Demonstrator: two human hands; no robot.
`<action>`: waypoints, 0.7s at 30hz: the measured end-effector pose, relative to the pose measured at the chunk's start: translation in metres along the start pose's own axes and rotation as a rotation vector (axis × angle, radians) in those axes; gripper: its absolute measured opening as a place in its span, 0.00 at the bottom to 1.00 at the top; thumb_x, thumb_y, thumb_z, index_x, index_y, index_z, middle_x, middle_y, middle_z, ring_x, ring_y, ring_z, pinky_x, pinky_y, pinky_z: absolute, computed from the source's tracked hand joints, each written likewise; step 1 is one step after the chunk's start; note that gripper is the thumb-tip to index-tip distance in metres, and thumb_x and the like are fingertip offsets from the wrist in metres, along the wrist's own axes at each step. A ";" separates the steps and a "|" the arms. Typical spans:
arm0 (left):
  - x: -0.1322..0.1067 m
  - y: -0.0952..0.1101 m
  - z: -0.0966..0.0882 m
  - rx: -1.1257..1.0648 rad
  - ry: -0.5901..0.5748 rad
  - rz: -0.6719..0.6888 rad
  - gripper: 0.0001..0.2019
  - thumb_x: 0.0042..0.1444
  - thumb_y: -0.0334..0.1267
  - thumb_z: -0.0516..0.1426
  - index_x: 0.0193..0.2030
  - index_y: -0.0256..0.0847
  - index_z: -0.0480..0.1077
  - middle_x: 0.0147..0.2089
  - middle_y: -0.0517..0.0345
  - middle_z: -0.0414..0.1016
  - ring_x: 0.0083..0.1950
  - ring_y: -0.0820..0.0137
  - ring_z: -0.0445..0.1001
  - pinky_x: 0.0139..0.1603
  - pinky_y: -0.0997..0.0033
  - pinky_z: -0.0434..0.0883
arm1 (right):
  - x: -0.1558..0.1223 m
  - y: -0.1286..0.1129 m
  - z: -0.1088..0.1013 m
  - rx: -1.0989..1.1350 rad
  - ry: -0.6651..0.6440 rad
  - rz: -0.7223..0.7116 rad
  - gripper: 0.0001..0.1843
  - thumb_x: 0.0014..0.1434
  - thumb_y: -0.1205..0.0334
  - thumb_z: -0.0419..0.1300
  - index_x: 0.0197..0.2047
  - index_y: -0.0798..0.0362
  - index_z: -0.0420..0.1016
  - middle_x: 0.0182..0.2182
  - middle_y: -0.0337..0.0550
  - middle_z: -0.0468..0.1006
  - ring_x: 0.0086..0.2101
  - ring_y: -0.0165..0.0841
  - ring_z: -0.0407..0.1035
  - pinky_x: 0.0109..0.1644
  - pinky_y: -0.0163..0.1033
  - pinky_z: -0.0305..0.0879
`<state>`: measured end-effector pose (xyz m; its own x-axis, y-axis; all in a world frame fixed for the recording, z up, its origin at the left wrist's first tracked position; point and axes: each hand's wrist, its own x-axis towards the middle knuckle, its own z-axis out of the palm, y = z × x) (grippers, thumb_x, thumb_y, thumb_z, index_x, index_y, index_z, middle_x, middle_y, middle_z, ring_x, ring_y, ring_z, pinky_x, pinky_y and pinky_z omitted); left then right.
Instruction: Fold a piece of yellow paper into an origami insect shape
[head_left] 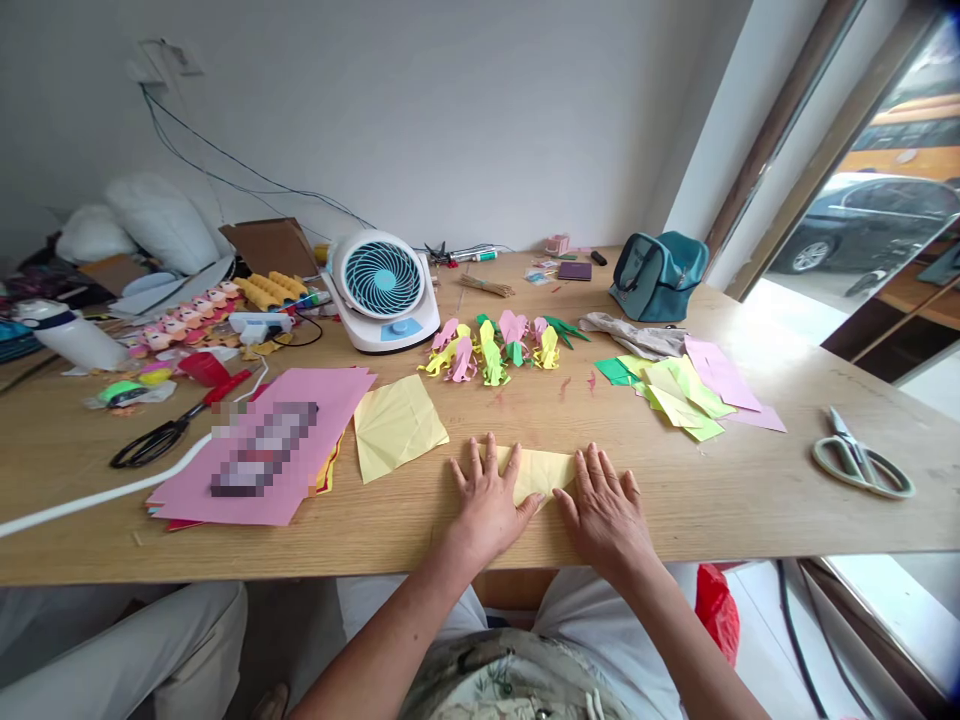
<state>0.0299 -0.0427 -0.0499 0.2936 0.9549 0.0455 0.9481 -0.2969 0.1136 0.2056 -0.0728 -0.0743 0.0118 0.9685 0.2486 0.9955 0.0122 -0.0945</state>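
Observation:
A folded piece of pale yellow paper (546, 470) lies flat on the wooden table near its front edge. Over its left end my left hand (491, 500) is spread flat, fingers apart and pressing down. My right hand (607, 505) rests on the right end in the same way, its thumb close to the left thumb. Parts of the paper under both palms are hidden. To the left lies a creased square sheet of yellow paper (400, 427), opened out. Beyond my hands stand several folded paper figures (491, 352) in pink, yellow and green.
Pink paper sheets (300, 390) lie at left, near black-handled scissors (154, 440). A white fan (382, 290) stands behind. Green and yellow paper scraps (679, 390), a teal bag (660, 275) and grey-handled scissors (862, 460) are at right. Another person's leg (172, 650) shows lower left.

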 end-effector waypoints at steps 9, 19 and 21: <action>0.009 0.004 -0.019 0.047 -0.072 0.004 0.43 0.59 0.69 0.44 0.73 0.43 0.52 0.74 0.31 0.48 0.74 0.34 0.45 0.67 0.28 0.46 | 0.016 0.021 -0.025 0.128 -0.117 -0.023 0.30 0.70 0.52 0.45 0.68 0.61 0.59 0.66 0.60 0.63 0.64 0.45 0.59 0.64 0.53 0.56; 0.024 -0.007 -0.028 0.073 0.028 0.237 0.27 0.63 0.49 0.57 0.65 0.39 0.63 0.70 0.40 0.59 0.70 0.49 0.57 0.67 0.48 0.60 | 0.056 0.032 -0.035 0.274 -0.175 0.101 0.18 0.64 0.48 0.55 0.45 0.54 0.73 0.43 0.54 0.73 0.45 0.44 0.70 0.48 0.45 0.65; 0.027 -0.012 -0.028 0.013 0.033 0.400 0.21 0.62 0.44 0.59 0.60 0.40 0.66 0.65 0.45 0.64 0.65 0.56 0.63 0.63 0.57 0.66 | 0.058 0.033 -0.036 0.305 -0.207 0.095 0.14 0.61 0.49 0.58 0.40 0.52 0.72 0.40 0.50 0.74 0.41 0.41 0.72 0.43 0.42 0.64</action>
<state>0.0231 -0.0141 -0.0225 0.6359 0.7630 0.1155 0.7614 -0.6448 0.0675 0.2422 -0.0253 -0.0285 0.0523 0.9983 0.0274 0.9166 -0.0371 -0.3980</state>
